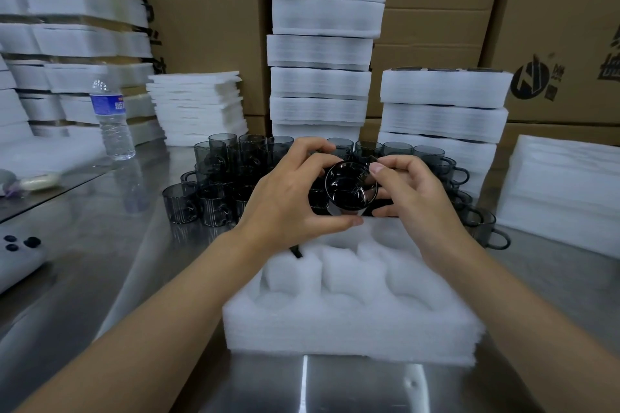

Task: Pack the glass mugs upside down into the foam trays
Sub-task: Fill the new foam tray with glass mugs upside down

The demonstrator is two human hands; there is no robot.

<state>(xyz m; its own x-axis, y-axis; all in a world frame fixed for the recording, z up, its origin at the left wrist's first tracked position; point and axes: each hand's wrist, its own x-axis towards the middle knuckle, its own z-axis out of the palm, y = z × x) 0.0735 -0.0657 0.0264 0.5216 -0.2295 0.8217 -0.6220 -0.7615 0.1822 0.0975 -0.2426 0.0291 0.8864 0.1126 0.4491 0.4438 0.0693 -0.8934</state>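
Steel table (100, 245), hands – left hand (288, 198), right hand (412, 198) – gripping mug (350, 188)

Glossy smoked-glass mugs (214, 204), matt fuzzy white foam tray (352, 322) on reflective brushed-steel table (84, 245), matt cardboard boxes (208, 27) behind.

**What sat on my steel desk**

My desk (100, 245) was bare, shiny metal. Right in front of me lay an open foam tray (352, 318) with empty round pockets. Behind it stood a crowd of smoky glass mugs (208, 201), rims up. A water bottle (112, 117) stood upright to my left, near a stack of foam sheets (198, 107). Further back rose tall piles of foam trays (322, 54); a lower pile (443, 111) stood on my right, beside more foam sheets (563, 191).
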